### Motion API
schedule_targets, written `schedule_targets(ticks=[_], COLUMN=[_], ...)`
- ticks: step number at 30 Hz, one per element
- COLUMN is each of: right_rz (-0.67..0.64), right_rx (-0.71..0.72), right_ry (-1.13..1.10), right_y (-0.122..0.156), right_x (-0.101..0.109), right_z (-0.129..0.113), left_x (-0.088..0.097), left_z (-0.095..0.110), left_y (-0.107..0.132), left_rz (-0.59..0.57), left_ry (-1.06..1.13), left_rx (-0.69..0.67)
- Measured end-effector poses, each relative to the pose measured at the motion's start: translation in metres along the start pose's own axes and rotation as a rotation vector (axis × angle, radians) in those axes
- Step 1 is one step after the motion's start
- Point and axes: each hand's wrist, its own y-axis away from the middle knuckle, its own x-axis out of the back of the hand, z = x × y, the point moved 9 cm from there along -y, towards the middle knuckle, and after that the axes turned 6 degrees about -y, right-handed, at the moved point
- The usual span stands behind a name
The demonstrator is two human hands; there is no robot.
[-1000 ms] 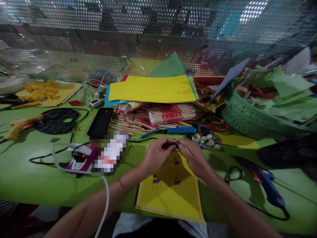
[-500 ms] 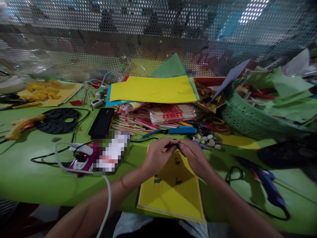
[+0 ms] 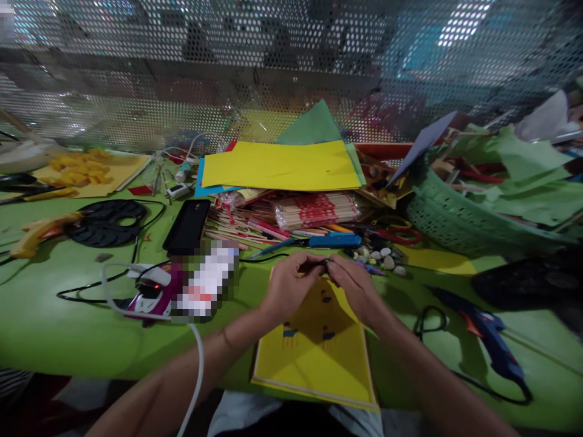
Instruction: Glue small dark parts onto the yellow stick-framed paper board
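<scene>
Fingers (image 3: 342, 269) nr pebbles (image 3: 388, 262), ylw board (image 3: 314, 376) below.

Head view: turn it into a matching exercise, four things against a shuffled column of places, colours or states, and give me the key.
Things
1. Small dark piece
2. Yellow panel
3. Glue gun at the right
4. Perforated basket

Descriptions
A. Dark blue, lying on the green table
B. Green, heaped with paper scraps
C. At the fingertips of the left hand and right hand
D. Below the hands, bearing three small figures

Pairs: 1-C, 2-D, 3-A, 4-B
</scene>
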Motion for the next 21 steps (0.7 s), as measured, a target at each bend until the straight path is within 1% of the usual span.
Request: schedule_targets(ticks=[4,8,11,15,18,21], right_rz=[-0.007,0.011,0.024,0.025,0.021,0.014], right_rx=[0.022,0.069,0.070,0.057,0.051,0.061], right_ry=[0.054,0.072,0.071,0.079,0.065,0.057], right_y=[-0.001,-0.001,0.000,0.000,0.001,0.001], right_x=[0.000,0.001,0.002,0.001,0.001,0.001], right_z=[0.001,-0.002,0.000,0.001,-0.001,-0.007], left_x=[0.003,0.002,0.001,0.000,-0.002,-0.003], left_z=[0.006,0.006,0.004,-0.002,-0.008,-0.012], left_y=[0.002,0.004,0.004,0.003,0.000,-0.002], left_rz=[0.042,0.048,0.044,0.030,0.004,-0.007], left_ry=[-0.123,-0.138,-0.106,-0.029,0.072,0.148], left_rx=[-0.084,-0.111,-0.075,0.015,0.077,0.103])
